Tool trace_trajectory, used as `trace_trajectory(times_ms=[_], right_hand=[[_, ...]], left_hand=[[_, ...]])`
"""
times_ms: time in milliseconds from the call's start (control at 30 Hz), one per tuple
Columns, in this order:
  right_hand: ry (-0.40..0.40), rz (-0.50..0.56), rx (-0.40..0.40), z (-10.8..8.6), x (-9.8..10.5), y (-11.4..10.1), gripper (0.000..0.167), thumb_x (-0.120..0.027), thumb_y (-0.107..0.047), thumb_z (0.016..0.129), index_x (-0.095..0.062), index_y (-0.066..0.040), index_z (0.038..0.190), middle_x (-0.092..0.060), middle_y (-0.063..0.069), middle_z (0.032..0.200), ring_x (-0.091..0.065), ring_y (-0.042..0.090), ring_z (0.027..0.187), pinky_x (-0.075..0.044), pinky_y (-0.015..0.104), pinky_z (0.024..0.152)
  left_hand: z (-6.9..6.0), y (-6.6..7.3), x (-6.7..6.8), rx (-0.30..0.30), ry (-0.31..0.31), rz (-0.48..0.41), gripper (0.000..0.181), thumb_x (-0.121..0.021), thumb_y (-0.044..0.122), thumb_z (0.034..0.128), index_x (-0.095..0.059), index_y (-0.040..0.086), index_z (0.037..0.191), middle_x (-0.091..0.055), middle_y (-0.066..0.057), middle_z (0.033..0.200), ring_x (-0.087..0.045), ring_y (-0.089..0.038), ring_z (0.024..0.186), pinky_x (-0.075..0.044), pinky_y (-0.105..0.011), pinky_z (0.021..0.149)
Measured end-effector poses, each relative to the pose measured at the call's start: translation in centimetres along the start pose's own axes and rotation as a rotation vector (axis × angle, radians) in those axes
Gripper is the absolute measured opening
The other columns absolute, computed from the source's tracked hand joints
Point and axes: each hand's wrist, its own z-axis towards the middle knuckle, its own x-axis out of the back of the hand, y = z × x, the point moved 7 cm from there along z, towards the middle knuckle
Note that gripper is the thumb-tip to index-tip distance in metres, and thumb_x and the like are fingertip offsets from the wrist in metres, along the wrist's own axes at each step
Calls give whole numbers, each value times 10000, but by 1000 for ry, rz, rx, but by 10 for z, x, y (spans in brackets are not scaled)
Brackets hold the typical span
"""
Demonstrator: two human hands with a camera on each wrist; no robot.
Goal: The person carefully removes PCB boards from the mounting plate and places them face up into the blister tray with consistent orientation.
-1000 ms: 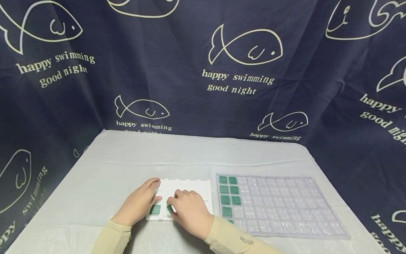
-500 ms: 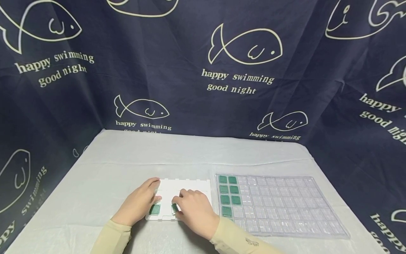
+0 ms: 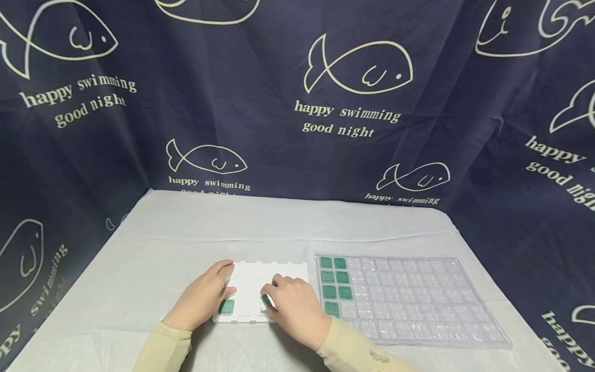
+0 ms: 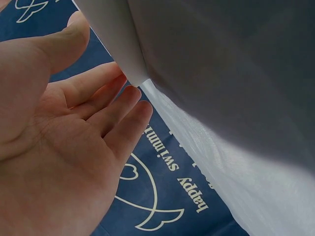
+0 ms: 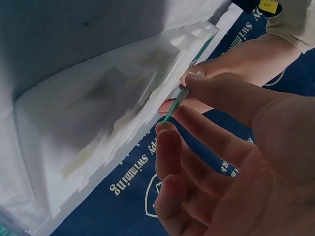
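Between thumb and fingertips, my right hand (image 3: 297, 310) pinches a small green circuit board (image 5: 176, 104). The board is tilted over a shallow white tray (image 3: 246, 281), and the fingers partly hide it in the head view. My left hand (image 3: 201, 298) rests at the tray's left edge, its thumb over the top and its index fingertip at the far corner. The left wrist view shows fairly straight fingers (image 4: 133, 125) touching the edge. Another green board (image 3: 226, 307) lies in the tray's near left part, beside the left thumb.
To the right lies a clear plastic tray (image 3: 400, 295) divided into many small compartments. Several green boards (image 3: 342, 277) sit in its two leftmost columns. Both trays are on a white-covered table (image 3: 274, 222), with a dark blue printed curtain (image 3: 274, 98) around it.
My right hand has slid rightward over the white tray, carrying the green board in its fingers. The left hand and both trays stay in place.
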Motion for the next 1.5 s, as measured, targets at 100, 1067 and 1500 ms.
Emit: trace_trajectory(times_ms=[100, 1067, 1500], right_hand=[[10, 8, -1, -1, 1, 3, 289, -889, -294, 763, -761, -256, 1019, -629, -86, 816, -566, 38, 634, -385, 139, 495], [63, 62, -48, -21, 11, 26, 320, -903, -247, 752, -734, -236, 1023, -592, -54, 803, -437, 50, 518, -316, 147, 439], [73, 66, -93, -36, 12, 44, 329, -922, -228, 723, -734, -220, 992, -567, -68, 766, -374, 8, 534, -298, 112, 449]], left_hand=[[1, 0, 1, 2, 2, -3, 535, -789, 170, 880, -608, -61, 1327, -595, -162, 1418, -679, -314, 1161, -592, -460, 989], [1, 1, 1, 28, -6, 1, 532, -772, 184, 891, -607, -92, 1315, -592, -189, 1417, -657, -364, 1217, -581, -489, 1021], [1, 1, 1, 25, -23, -9, 537, -766, 197, 899, -601, -82, 1326, -587, -179, 1424, -647, -356, 1236, -572, -485, 1031]])
